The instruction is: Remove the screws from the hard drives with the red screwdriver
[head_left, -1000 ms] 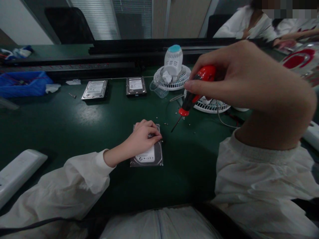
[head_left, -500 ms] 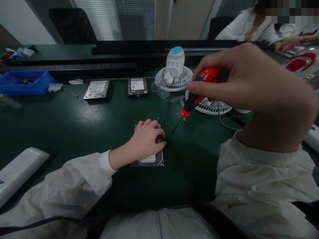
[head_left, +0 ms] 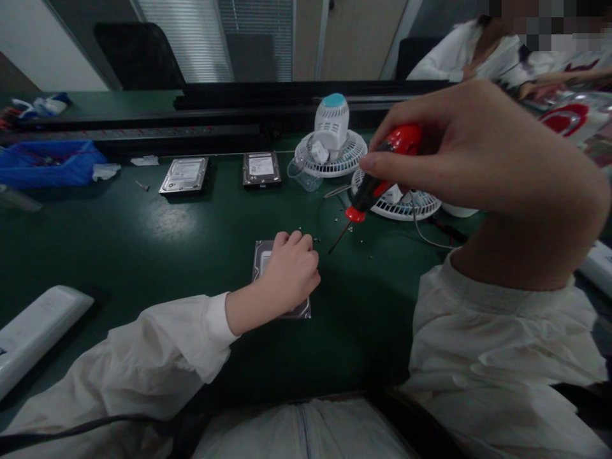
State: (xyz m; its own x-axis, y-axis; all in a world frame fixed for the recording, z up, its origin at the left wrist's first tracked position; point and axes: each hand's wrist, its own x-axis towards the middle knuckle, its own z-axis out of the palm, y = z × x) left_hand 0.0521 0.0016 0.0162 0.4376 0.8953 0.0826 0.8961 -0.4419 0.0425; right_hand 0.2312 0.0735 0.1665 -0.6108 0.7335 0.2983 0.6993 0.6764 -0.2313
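Observation:
A hard drive (head_left: 262, 259) lies flat on the green table in front of me, mostly covered by my left hand (head_left: 291, 273), whose fingers are curled over its right side. My right hand (head_left: 468, 150) is raised close to the camera and grips a red and black screwdriver (head_left: 377, 175). Its thin tip points down and left and hovers just right of the drive. Several tiny screws (head_left: 356, 233) lie scattered on the table near the tip.
Two more hard drives (head_left: 184, 174) (head_left: 261, 167) lie further back. White fan parts (head_left: 329, 143) and a grille (head_left: 399, 203) sit behind the screwdriver, with a clear cup (head_left: 301, 172). A blue bin (head_left: 45, 162) is far left, a white casing (head_left: 33, 331) near left. Another person (head_left: 478, 48) works at back right.
My left hand has slid down and to the right over the hard drive, now hiding its label. The screwdriver in my right hand has barely moved.

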